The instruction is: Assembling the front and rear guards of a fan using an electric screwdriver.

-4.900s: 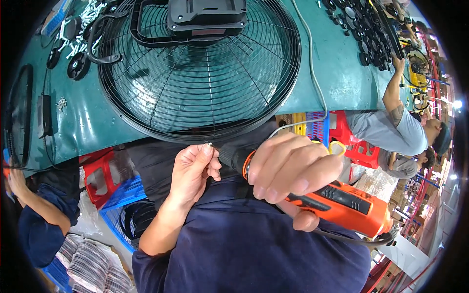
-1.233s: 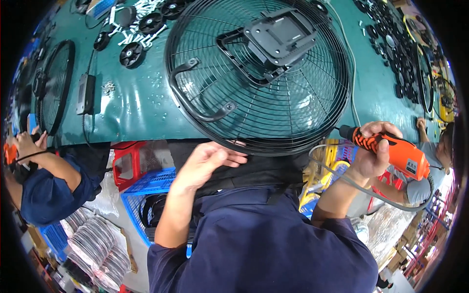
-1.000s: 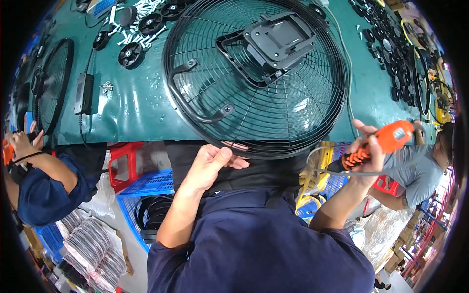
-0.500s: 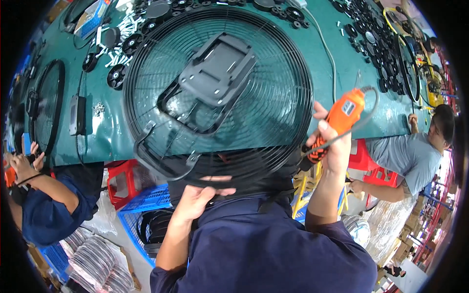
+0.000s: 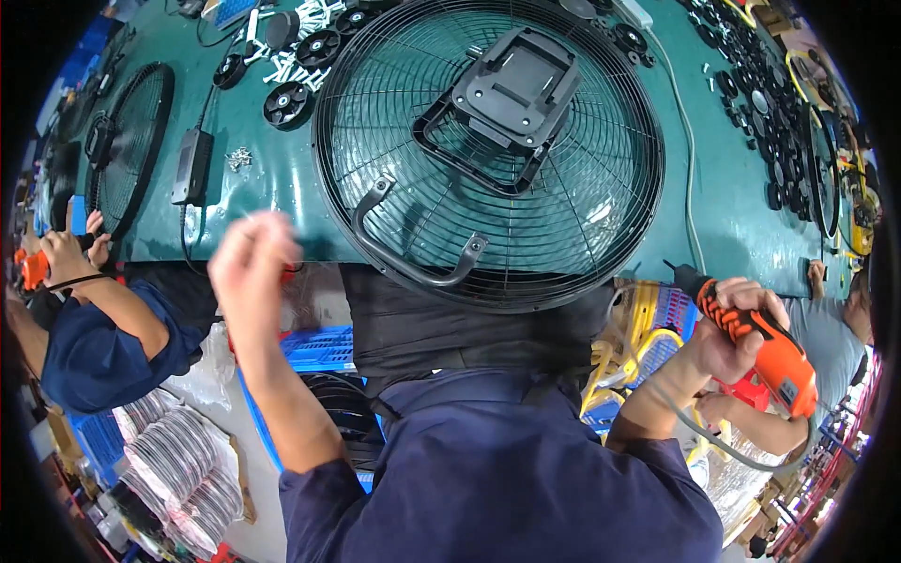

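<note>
My right hand is wrapped round an orange and black electric screwdriver off the table's front edge, its dark tip pointing up and left. A grey cord trails from its rear. My left hand, raised over the front edge, is smeared by motion, so its fingers do not read clearly. Between the hands lies a round black wire fan grille. On it sit a black rectangular housing with a frame below it, and a curved black handle with a screw hole at each end. A small heap of screws lies beyond my left hand.
A black power adapter rests on the green table. Black wheels and white pegs lie at the back left; many black round parts fill the right. Co-workers stand at both sides, the left one holding an orange tool.
My left hand has left the grille's near edge and moved up and left. The right hand has swung the screwdriver right and down, away from the grille. The whole view has shifted.
</note>
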A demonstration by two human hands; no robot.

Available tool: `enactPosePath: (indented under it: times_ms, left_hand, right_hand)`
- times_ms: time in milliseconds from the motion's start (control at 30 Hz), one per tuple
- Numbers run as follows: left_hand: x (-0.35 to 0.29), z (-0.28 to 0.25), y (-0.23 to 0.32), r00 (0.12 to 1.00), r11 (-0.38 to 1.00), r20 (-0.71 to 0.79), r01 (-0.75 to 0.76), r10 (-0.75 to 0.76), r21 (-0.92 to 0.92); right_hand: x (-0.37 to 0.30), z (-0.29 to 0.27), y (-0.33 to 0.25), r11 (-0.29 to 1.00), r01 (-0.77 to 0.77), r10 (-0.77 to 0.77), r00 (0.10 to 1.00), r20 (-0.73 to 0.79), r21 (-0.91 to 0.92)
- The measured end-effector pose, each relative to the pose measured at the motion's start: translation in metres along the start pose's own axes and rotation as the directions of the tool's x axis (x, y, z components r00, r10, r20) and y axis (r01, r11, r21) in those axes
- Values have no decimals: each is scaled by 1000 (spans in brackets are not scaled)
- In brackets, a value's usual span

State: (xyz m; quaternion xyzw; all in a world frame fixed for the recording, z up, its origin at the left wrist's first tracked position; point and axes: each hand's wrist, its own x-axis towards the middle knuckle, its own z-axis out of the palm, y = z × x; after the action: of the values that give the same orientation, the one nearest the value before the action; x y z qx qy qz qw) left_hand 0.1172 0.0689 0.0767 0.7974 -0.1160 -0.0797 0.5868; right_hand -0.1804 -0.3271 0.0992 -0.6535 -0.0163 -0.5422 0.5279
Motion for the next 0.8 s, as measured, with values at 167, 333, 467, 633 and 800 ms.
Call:
enactPosePath:
  times_ms: [167,333,467,633,800]
  left_hand:
    - [100,-49,-70,958,886,-284,98,40,454]
    - [126,-43,-90,935,813,-330,92,128,575]
    - [122,-51,-97,927,796,-316,32,203,605]
    - [111,-71,-105,897,790,-317,-56,308,610]
    - [54,-35,-71,948,990,-314,-94,56,-106]
  right_hand:
    - [-14,9,16,988,-36,30,999,-46,-150]
    - [-17,9,9,989,-47,35,996,-85,-142]
    - [-18,12,12,984,-79,62,992,-110,-161]
    - [-12,21,11,987,-93,83,994,-77,-128]
    - [9,10,-31,978,-92,68,988,135,185]
